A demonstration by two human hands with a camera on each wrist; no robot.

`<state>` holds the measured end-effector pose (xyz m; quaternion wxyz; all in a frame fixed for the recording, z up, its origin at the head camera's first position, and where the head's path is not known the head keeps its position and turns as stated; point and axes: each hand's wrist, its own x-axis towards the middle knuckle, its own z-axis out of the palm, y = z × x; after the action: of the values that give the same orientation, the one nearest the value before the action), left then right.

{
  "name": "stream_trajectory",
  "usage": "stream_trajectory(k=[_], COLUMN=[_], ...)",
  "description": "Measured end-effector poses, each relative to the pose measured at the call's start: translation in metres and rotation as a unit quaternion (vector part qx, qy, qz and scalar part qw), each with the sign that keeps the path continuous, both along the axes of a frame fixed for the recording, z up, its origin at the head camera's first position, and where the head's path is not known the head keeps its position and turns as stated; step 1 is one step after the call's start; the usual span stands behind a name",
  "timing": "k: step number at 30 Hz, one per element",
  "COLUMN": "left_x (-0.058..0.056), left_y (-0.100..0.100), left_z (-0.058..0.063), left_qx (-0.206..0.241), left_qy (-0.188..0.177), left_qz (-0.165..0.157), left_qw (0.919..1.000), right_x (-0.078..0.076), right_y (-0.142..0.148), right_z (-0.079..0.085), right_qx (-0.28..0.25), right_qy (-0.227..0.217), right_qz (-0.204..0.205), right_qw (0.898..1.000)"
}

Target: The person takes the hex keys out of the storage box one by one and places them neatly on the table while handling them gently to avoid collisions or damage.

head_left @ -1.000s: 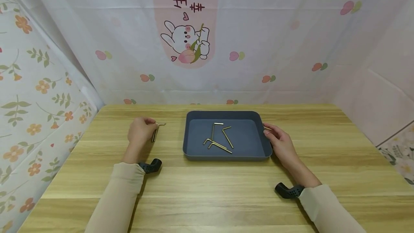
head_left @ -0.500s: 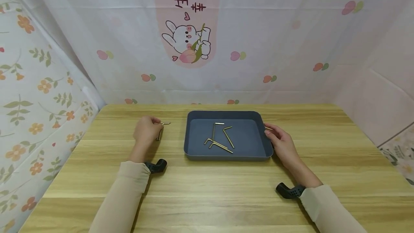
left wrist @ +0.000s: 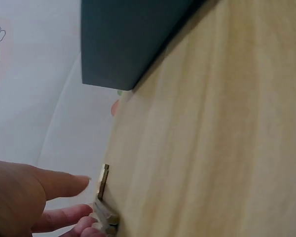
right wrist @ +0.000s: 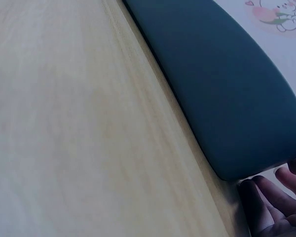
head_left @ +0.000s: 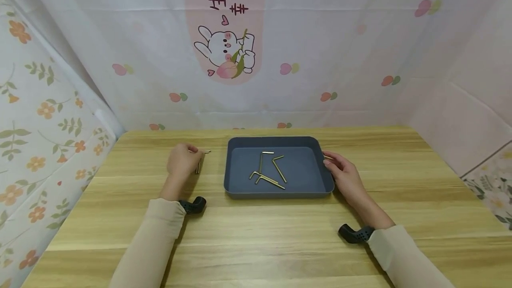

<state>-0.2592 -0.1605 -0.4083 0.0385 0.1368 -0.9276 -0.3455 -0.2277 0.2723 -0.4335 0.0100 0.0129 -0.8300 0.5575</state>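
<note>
A blue-grey tray point(head_left: 280, 194) stands mid-table with several brass-coloured hex keys point(head_left: 272, 180) lying inside. On its right side my right hand point(head_left: 345, 174) rests its fingertips and thumb against the outer wall; the right wrist view has the fingers point(right wrist: 281, 202) at the tray's lower corner. Left of the tray, my left hand point(head_left: 182, 161) holds a small group of hex keys point(head_left: 198, 166) by their bends, low over the tabletop. From the left wrist, the thumb point(left wrist: 64, 183) lies over these keys point(left wrist: 103, 182); the curled fingers partly hide them, so their number cannot be told.
The wooden tabletop point(head_left: 260, 243) runs up to a white printed cloth point(head_left: 320, 48) at the back. A floral cloth point(head_left: 36, 163) hangs along the left side. Each wrist carries a black camera mount point(head_left: 194, 206) on its inner side.
My left hand has moved a little to the right, towards the tray, and the hex keys at its fingers have moved along. The right hand stays at the tray, and the view shifts slightly.
</note>
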Motion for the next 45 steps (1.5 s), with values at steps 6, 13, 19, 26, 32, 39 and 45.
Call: stream_trajectory(k=[6, 13, 19, 26, 32, 39, 45], left_x=[0.002, 0.001, -0.004, -0.017, -0.025, -0.037, -0.044], left_y=[0.003, 0.019, 0.030, 0.047, 0.070, 0.089, 0.102], left_z=[0.007, 0.030, 0.051, 0.066, 0.073, 0.076, 0.079], left_qx=[0.002, -0.002, 0.029, 0.021, 0.000, -0.051, -0.040], left_qy=[0.007, 0.005, -0.027, -0.044, -0.055, -0.095, -0.182], left_qz=[-0.023, -0.092, -0.155, -0.202, -0.244, -0.281, -0.280], left_qw=[0.9997, 0.9958, 0.9870, 0.9782, 0.9682, 0.9536, 0.9417], right_x=[0.001, 0.002, 0.001, 0.000, 0.000, 0.000, 0.000], right_y=[0.000, 0.000, -0.002, -0.002, -0.001, 0.000, 0.000], right_z=[-0.001, 0.001, 0.000, 0.000, -0.001, -0.001, 0.001], right_qx=[0.000, 0.002, -0.003, -0.004, -0.005, 0.000, 0.003], right_qy=[-0.001, -0.002, -0.004, 0.000, 0.005, -0.003, -0.009], right_qz=[-0.002, -0.001, 0.002, 0.007, 0.004, 0.002, 0.004], right_qw=[1.000, 1.000, 1.000, 1.000, 1.000, 1.000, 1.000])
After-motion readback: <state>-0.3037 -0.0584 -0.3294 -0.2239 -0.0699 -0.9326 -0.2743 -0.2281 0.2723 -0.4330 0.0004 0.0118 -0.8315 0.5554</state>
